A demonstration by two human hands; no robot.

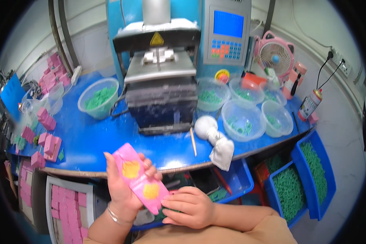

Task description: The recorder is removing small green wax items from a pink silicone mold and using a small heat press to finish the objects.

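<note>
A flat pink rubber-like mold (pixel 141 181) with two rounded yellow patches on its face is held tilted in front of the table's near edge. My left hand (pixel 124 191) wraps around it from the left, thumb along one side and fingertips over the other. At its lower right corner, the bent fingers of my right hand (pixel 191 207) close on the edge; what lies under those fingertips is hidden. On the blue table beyond are a thin wooden stick (pixel 193 142) and a white cloth pouch with a round end (pixel 215 138).
A press machine (pixel 160 77) with a keypad panel (pixel 225 36) stands at the back. Clear bowls (pixel 242 122) hold green pieces, as do blue bins (pixel 325 199) at right. Pink blocks (pixel 51 146) lie at left. A spray can (pixel 310 105) and pink fan (pixel 274 57) stand back right.
</note>
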